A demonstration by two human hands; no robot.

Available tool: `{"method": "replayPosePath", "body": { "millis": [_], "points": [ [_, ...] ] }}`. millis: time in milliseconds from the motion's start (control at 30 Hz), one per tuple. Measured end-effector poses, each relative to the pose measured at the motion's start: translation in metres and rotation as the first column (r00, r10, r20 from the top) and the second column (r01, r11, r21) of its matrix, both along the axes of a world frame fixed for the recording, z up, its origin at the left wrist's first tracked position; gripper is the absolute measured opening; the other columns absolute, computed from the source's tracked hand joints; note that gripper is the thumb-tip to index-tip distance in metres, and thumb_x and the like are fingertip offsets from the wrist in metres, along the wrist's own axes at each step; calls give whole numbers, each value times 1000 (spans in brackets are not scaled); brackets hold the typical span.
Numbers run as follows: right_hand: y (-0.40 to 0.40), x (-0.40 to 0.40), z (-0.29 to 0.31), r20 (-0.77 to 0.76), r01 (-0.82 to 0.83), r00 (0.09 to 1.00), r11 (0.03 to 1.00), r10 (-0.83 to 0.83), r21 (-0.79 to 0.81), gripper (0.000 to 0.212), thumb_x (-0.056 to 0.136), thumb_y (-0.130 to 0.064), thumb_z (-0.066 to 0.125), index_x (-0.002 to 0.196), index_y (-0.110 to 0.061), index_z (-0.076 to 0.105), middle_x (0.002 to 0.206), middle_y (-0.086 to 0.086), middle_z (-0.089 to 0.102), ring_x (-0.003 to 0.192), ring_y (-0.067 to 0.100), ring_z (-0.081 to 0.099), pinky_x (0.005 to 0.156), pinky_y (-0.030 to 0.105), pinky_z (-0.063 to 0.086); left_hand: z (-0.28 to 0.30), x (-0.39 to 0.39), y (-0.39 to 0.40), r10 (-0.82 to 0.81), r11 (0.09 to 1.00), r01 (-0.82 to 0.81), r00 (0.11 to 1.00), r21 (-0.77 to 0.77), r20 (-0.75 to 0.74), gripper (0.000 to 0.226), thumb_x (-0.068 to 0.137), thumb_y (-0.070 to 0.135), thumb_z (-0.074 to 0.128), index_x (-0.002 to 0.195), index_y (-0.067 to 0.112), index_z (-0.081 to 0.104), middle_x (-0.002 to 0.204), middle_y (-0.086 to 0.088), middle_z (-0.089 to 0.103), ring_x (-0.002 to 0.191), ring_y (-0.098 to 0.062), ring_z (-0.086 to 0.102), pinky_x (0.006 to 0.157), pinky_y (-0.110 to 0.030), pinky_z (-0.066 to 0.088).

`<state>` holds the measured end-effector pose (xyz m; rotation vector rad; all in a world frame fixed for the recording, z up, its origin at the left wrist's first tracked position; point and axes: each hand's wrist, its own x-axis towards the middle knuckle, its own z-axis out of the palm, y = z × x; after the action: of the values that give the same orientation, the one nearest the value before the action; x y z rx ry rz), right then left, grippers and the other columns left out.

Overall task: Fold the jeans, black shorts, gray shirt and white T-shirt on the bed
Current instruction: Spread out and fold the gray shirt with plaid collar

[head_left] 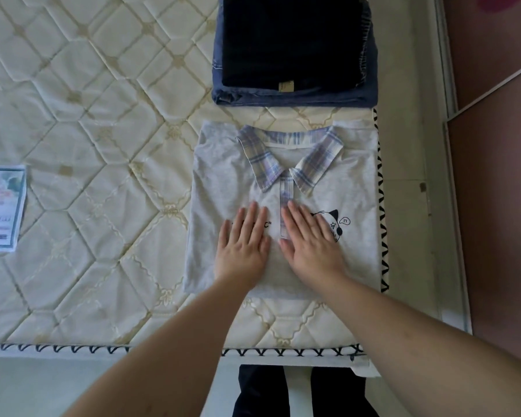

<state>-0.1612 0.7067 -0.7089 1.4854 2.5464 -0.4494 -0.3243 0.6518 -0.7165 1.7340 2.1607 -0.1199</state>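
While both palms lie flat, fingers straight, left hand (242,246) and right hand (310,242) press side by side on folded gray shirt (223,182), near bed (103,115) corner. Beyond: black shorts (289,40) stacked atop jeans (369,91).

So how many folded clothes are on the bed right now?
3: gray shirt under both hands near the bed's corner, black shorts stacked on the jeans just beyond it. A white T-shirt isn't visible, possibly hidden.
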Motion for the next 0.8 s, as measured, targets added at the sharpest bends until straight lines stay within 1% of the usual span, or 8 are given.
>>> {"method": "replayPosePath", "body": {
  "millis": [133, 267, 433, 533, 600, 667, 733, 800],
  "points": [
    [9, 39, -1, 151, 20, 988, 999, -15, -35, 70, 96, -62, -6, 152, -22, -19, 161, -3, -24, 147, 12, -22, 122, 40, -5, -1, -31, -3, -78, 997, 77, 995, -17, -61, 64, 95, 69, 3, 151, 43, -15, 160, 16, -20, 148, -9, -18, 119, -43, -10],
    [12, 71, 4, 204, 127, 973, 989, -109, -76, 69, 93, -63, -8, 148, -26, -28, 156, -5, -34, 143, 9, -31, 120, 38, -12, 2, -50, -8, -49, 998, 47, 997, -28, -54, 69, 92, 75, 4, 150, 45, -16, 158, 19, -25, 146, -6, -23, 119, -42, -13],
    [-3, 70, 10, 154, 236, 963, 967, -219, -100, 69, 97, -58, 8, 149, -23, -22, 158, -2, -27, 146, 12, -23, 120, 35, -14, 7, -52, -29, 83, 991, -86, 996, -102, -32, 68, 90, 73, -4, 146, 43, -28, 157, 15, -30, 144, -7, -29, 117, -36, -17],
    [-23, 61, 19, 118, 267, 962, 944, -248, -194, 73, 100, -51, 21, 151, -15, -18, 158, 1, -27, 146, 14, -24, 120, 33, -12, 18, -39, -52, 125, 979, -121, 992, -162, 14, 69, 94, 66, 5, 146, 37, -31, 155, 10, -34, 144, -13, -30, 119, -39, -14],
    [-43, 61, 30, 106, 190, 980, 941, -167, -279, 79, 99, -49, 30, 150, -13, -19, 157, 3, -30, 145, 16, -26, 118, 30, -12, 28, -28, -75, 120, 970, -111, 992, -215, 28, 72, 98, 60, 14, 149, 30, -27, 155, 7, -34, 144, -15, -29, 120, -41, -11],
    [-66, 65, 43, 85, 82, 995, 914, -52, -397, 84, 97, -45, 39, 152, -13, -16, 158, 4, -30, 146, 17, -22, 121, 30, -3, 38, -17, -102, 86, 952, -76, 996, -297, 19, 74, 100, 55, 20, 151, 23, -22, 157, 3, -32, 144, -17, -29, 121, -41, -10],
    [-82, 69, 59, 63, 12, 998, 862, 23, -506, 86, 96, -44, 45, 155, -15, -10, 160, 2, -25, 150, 19, -1, 120, 33, 15, 50, -9, -123, 66, 926, -49, 997, -374, 34, 75, 100, 52, 24, 152, 22, -21, 159, -1, -29, 146, -18, -24, 120, -39, -9],
    [-89, 70, 79, 75, -38, 993, 831, 95, -555, 81, 97, -48, 41, 156, -14, -4, 163, 2, -17, 150, 19, 9, 119, 33, 18, 68, -3, -134, 18, 891, 4, 999, -453, 43, 73, 101, 49, 26, 154, 21, -16, 162, -4, -20, 150, -20, -13, 120, -39, -4]
  ]
}}
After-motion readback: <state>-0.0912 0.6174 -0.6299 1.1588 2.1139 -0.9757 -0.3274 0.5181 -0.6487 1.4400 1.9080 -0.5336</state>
